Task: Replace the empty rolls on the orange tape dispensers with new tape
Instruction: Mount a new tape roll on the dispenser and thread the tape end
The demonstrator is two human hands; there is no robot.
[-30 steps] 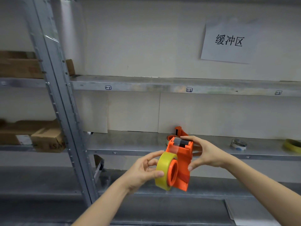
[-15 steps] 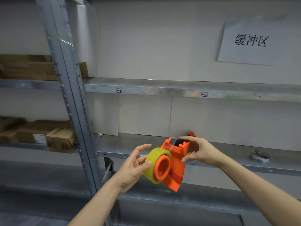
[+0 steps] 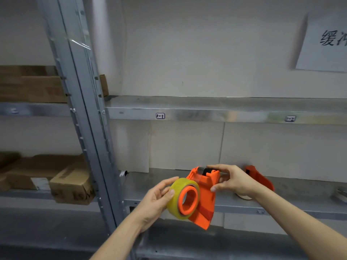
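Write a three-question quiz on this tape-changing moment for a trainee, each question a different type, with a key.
1. True or false: the yellow tape roll sits on the hub of the orange dispenser held in front of the shelf.
2. Where does the right hand hold that dispenser? A) at its top end, by the roller B) at its lower tip C) on the tape roll
3. How many orange dispensers are in view?
Key: 1 true. 2 A. 3 two: the held one and a second dispenser lying on the shelf behind the right hand.
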